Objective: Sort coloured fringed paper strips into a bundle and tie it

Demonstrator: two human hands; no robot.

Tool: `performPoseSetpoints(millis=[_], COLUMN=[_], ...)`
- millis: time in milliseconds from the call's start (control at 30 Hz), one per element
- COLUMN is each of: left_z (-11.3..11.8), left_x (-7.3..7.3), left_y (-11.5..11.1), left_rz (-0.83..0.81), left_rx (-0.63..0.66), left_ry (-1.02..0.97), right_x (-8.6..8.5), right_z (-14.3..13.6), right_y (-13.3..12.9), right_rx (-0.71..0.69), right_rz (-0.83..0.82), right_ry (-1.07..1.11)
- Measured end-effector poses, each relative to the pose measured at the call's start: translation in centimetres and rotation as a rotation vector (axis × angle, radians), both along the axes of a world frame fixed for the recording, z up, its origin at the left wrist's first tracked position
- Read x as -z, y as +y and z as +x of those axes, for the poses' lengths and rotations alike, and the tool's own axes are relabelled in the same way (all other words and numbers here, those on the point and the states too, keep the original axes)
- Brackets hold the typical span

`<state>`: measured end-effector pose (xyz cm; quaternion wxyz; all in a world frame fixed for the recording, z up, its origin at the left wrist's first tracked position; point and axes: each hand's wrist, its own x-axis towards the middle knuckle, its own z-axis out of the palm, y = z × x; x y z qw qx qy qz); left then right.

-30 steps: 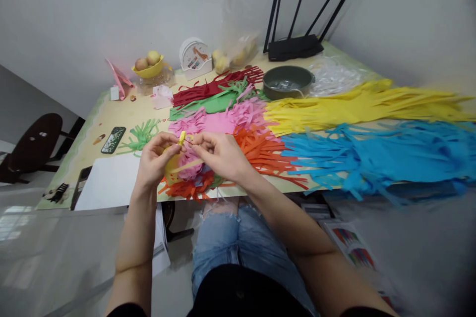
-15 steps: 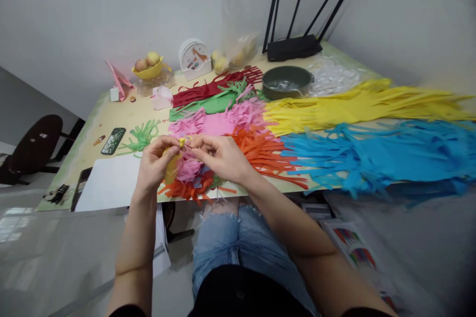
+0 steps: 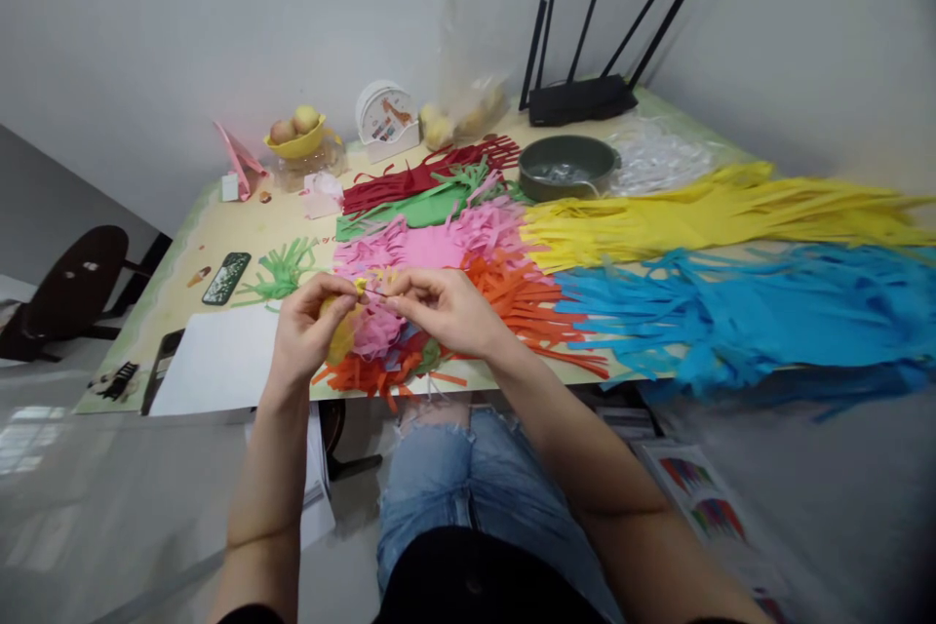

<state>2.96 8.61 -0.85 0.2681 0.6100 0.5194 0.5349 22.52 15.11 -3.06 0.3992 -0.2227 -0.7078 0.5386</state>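
Between the thumb and fingers of my left hand [image 3: 307, 327] is a yellow fringed tassel [image 3: 341, 335], its twisted top poking out above the fingertips. My right hand [image 3: 449, 312] pinches a thin dark strand [image 3: 375, 292] that reaches to that yellow top; whether it is thread or wire I cannot tell. Below the hands lies a heap of pink strips [image 3: 378, 330] and orange strips [image 3: 366, 375]. Behind them are a pink fringed sheet [image 3: 424, 249] and a green one [image 3: 416, 210]. An orange fringed sheet [image 3: 504, 302] spreads beside my right hand.
Yellow [image 3: 658, 214] and blue fringed sheets [image 3: 790, 307] cover the table's right side, the blue overhanging the edge. Behind stand a dark green pot [image 3: 566, 166] and a black router [image 3: 581, 102]. At left lie white paper [image 3: 215, 361], a phone [image 3: 226, 278] and a green tassel [image 3: 284, 268].
My right hand has drawn slightly right, away from my left, so more of the thin strand shows between them. The whole view has shifted a little.
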Motion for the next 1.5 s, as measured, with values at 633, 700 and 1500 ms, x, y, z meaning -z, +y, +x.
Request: performPoseSetpoints(millis=[633, 700, 1500], left_z=[1.1, 1.1, 2.1], left_x=[1.0, 0.9, 0.4], left_y=[-1.0, -1.0, -0.2], left_rz=[0.686, 0.648, 0.007], left_rx=[-0.262, -0.242, -0.121], left_ry=[0.853, 0.808, -0.213], right_x=[-0.5, -0.5, -0.5], right_z=[0.1, -0.1, 0.0], right_y=[-2.1, -2.0, -1.1], right_rx=[0.128, 0.136, 0.154], right_rz=[-0.007, -0.039, 0.030], right_ry=[-0.052, -0.022, -0.025])
